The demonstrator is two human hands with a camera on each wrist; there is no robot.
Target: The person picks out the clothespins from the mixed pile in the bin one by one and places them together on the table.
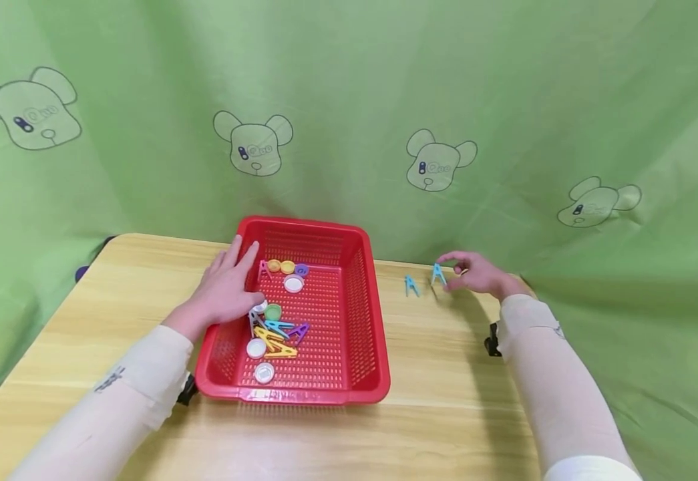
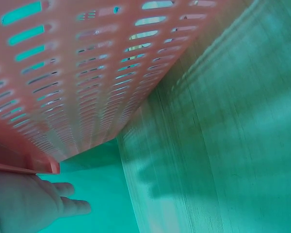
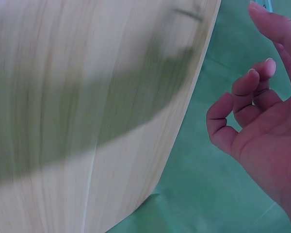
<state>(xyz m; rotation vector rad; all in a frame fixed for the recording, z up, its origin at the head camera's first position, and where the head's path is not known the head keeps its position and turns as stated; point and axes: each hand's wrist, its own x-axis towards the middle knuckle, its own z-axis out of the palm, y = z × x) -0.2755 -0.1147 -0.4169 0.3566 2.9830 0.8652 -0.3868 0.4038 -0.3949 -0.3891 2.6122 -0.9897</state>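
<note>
A red plastic basket (image 1: 292,397) stands on the wooden table, with clothespins and round caps inside it. My left hand (image 1: 224,290) lies over the basket's left rim, fingers extended and spread; in the left wrist view this hand (image 2: 26,204) appears beside the rim. At the table's far right, my right hand (image 1: 475,272) pinches a light blue clothespin (image 1: 437,273) between thumb and index finger. Just left of it, a second light blue clothespin (image 1: 411,285) is on the table. Only a sliver of the held clothespin (image 3: 267,5) shows in the right wrist view, past the thumb.
Inside the basket are yellow clothespins (image 1: 281,351), a purple clothespin (image 1: 300,332), a pink clothespin (image 1: 264,268), a green cap (image 1: 273,312) and several white caps (image 1: 293,284). A green curtain (image 1: 349,87) hangs behind the table (image 1: 445,414).
</note>
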